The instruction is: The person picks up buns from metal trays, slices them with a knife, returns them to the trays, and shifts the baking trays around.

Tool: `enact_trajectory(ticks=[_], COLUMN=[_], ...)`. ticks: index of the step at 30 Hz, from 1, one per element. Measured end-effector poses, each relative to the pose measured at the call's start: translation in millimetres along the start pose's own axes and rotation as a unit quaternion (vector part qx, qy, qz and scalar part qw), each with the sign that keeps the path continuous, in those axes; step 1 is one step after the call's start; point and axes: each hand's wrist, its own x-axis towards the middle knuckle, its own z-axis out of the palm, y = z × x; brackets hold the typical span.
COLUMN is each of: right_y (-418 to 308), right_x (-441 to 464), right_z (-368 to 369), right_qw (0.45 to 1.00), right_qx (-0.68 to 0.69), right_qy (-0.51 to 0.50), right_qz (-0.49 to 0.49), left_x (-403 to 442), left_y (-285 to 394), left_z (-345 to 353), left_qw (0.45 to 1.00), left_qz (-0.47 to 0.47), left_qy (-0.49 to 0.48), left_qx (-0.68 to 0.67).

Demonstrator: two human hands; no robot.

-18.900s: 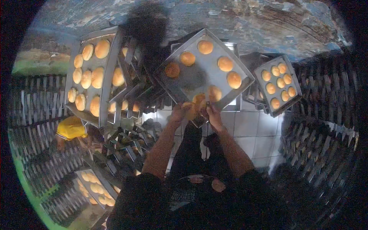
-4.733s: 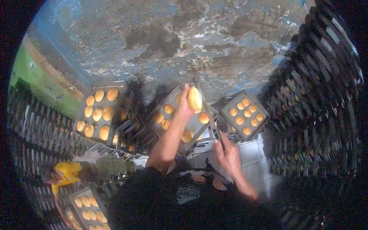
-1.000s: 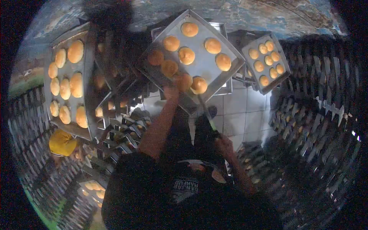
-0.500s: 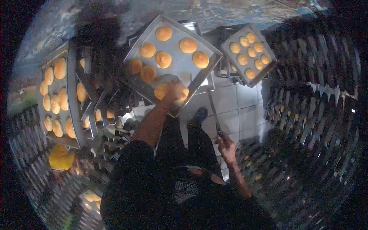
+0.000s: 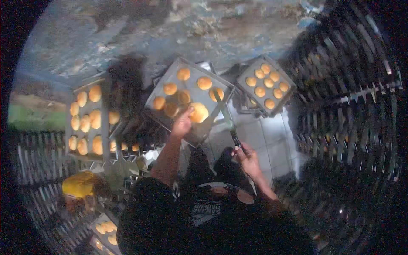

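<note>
My left hand (image 5: 182, 123) is closed on a golden round bun (image 5: 199, 113), holding it above the near part of a metal baking tray (image 5: 158, 98). More buns lie on that tray, such as one at its far corner (image 5: 183, 74). My right hand (image 5: 248, 160) grips the dark handle of a long knife (image 5: 228, 117). The knife's blade points up and away, its tip overlapping a bun (image 5: 215, 94) at the tray's right side in this view. The blade and the held bun appear apart.
A second tray of buns (image 5: 285, 100) is stacked to the right, and another tray (image 5: 104, 127) stands at the left. Someone in a yellow cap (image 5: 78, 184) is at lower left, near more buns (image 5: 106, 227). Pale floor tiles (image 5: 272, 134) lie below.
My left hand has lifted a bun from the tray's near corner. The knife in my right hand has swung up, closer to the bun. The whole view has tilted, so the trays appear lower.
</note>
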Motion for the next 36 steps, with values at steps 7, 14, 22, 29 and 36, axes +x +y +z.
enact_trajectory(ticks=[7,14,22,29,36], right_y=[-74,-124,-125,-108,-78], right_x=[10,-27,-42,-32,6], right_z=[8,-2,-7,-5,4], right_qw=[0.976,0.975,0.964,0.964,0.947], right_qx=[-0.003,-0.022,-0.070,-0.131,-0.086], right_qy=[-0.061,-0.081,-0.061,-0.027,-0.071], right_qz=[-0.209,-0.207,-0.250,-0.229,-0.301], left_x=[-33,-57,-53,-54,-82], left_y=[102,155,163,143,160], left_z=[72,129,132,141,143], left_qw=[0.928,0.904,0.903,0.929,0.898], left_qz=[0.125,0.189,0.226,0.228,0.235], left_qy=[-0.052,-0.008,-0.049,-0.081,-0.066], left_qx=[-0.347,-0.383,-0.362,-0.279,-0.366])
